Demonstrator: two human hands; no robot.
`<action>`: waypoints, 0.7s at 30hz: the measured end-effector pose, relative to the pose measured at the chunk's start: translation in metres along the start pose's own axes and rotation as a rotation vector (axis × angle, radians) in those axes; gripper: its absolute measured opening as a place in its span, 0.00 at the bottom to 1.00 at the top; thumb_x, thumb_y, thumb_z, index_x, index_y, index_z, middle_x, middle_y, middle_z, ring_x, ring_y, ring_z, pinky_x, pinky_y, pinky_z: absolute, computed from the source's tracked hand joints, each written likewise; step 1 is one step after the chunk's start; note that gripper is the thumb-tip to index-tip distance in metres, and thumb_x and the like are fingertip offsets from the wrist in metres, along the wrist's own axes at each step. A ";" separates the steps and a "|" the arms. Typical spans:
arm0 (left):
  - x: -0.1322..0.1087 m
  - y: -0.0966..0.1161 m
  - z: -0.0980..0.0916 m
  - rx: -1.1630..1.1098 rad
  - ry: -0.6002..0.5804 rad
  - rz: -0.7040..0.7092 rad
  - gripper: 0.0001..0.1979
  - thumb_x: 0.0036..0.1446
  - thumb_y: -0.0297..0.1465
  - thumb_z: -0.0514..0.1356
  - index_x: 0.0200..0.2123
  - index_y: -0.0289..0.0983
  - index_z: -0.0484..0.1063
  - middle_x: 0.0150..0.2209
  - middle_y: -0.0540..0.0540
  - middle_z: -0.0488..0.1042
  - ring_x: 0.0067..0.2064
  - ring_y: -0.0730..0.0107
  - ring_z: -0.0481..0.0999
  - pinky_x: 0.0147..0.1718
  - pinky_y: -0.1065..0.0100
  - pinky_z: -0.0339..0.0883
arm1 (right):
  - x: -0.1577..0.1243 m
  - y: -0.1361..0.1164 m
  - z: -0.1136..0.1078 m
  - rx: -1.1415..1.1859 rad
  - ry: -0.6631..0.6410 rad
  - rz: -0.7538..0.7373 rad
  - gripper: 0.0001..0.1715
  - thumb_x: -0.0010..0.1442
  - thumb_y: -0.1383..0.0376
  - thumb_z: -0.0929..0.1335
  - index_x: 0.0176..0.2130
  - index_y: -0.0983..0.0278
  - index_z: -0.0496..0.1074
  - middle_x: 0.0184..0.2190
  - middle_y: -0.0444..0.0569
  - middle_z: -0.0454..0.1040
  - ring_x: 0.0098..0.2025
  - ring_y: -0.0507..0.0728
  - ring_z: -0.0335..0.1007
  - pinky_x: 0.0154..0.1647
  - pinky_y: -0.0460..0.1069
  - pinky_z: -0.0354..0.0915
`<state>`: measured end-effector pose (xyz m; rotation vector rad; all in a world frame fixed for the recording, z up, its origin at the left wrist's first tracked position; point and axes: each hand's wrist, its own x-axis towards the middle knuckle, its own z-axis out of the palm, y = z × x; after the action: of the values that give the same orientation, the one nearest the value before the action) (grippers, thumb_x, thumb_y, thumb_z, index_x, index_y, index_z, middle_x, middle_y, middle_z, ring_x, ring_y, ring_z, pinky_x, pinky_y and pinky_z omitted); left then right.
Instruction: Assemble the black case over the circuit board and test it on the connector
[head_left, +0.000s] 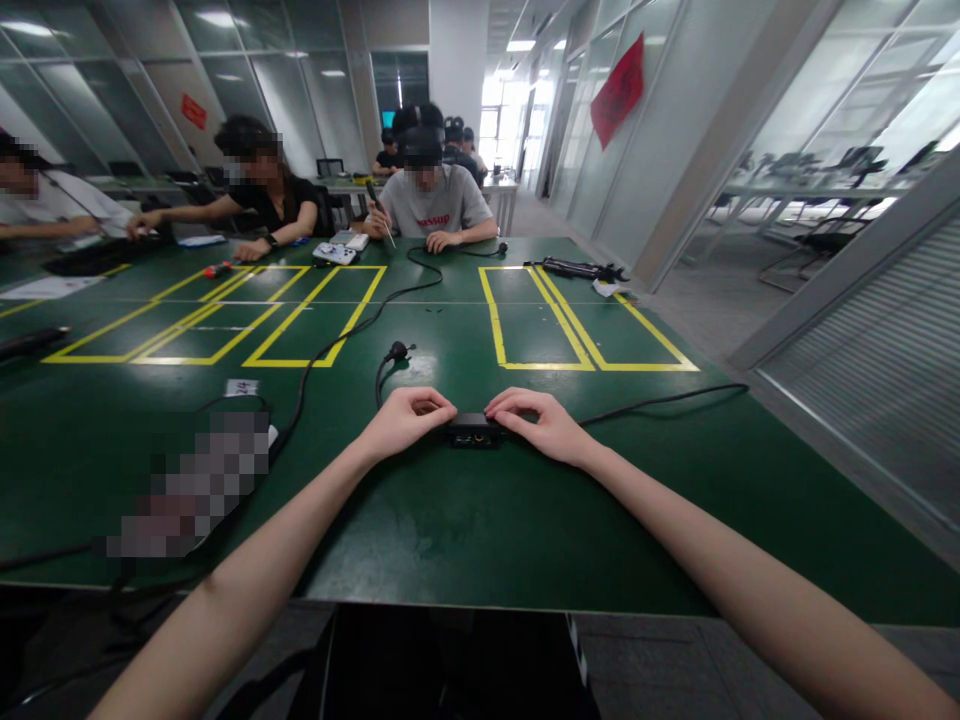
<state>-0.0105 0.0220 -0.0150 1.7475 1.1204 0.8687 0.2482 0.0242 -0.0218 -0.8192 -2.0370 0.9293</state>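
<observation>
On the green table in front of me lies a small black box with ports; its near side shows what look like sockets. My left hand pinches the box's left end, thumb and fingers together. At the right end my right hand holds it in the same way. A black power plug on a short cord stands just beyond my left hand, the cord running behind that hand. Another black cable leads off to the right from behind my right hand. My fingertips hide both ends of the box.
Yellow tape marks rectangles across the table. A blurred-out strip-like object and a long black cord lie on the left. A black tool-like item rests at the far right. Several people sit opposite, one person holding a thin tool.
</observation>
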 end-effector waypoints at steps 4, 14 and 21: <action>-0.003 0.002 0.001 0.115 -0.034 0.067 0.12 0.56 0.38 0.66 0.36 0.34 0.78 0.34 0.45 0.81 0.35 0.67 0.79 0.36 0.68 0.73 | -0.001 0.001 0.002 -0.099 -0.051 -0.031 0.12 0.63 0.58 0.72 0.43 0.62 0.80 0.43 0.52 0.80 0.42 0.57 0.76 0.47 0.55 0.73; -0.005 0.011 0.012 0.764 -0.128 0.235 0.21 0.63 0.52 0.60 0.36 0.38 0.75 0.33 0.47 0.74 0.35 0.64 0.74 0.33 0.68 0.63 | -0.001 -0.004 0.000 -0.284 -0.144 -0.114 0.12 0.61 0.60 0.73 0.44 0.62 0.75 0.47 0.54 0.77 0.49 0.61 0.74 0.52 0.56 0.70; -0.007 0.014 0.015 0.814 -0.178 0.318 0.25 0.62 0.55 0.60 0.30 0.39 0.69 0.29 0.49 0.71 0.32 0.65 0.71 0.31 0.69 0.57 | -0.005 -0.014 0.006 -0.455 -0.187 -0.103 0.11 0.62 0.61 0.71 0.45 0.62 0.72 0.36 0.49 0.77 0.35 0.57 0.72 0.37 0.50 0.65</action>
<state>0.0047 0.0078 -0.0090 2.6661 1.1763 0.4249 0.2427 0.0115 -0.0149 -0.8756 -2.4772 0.5021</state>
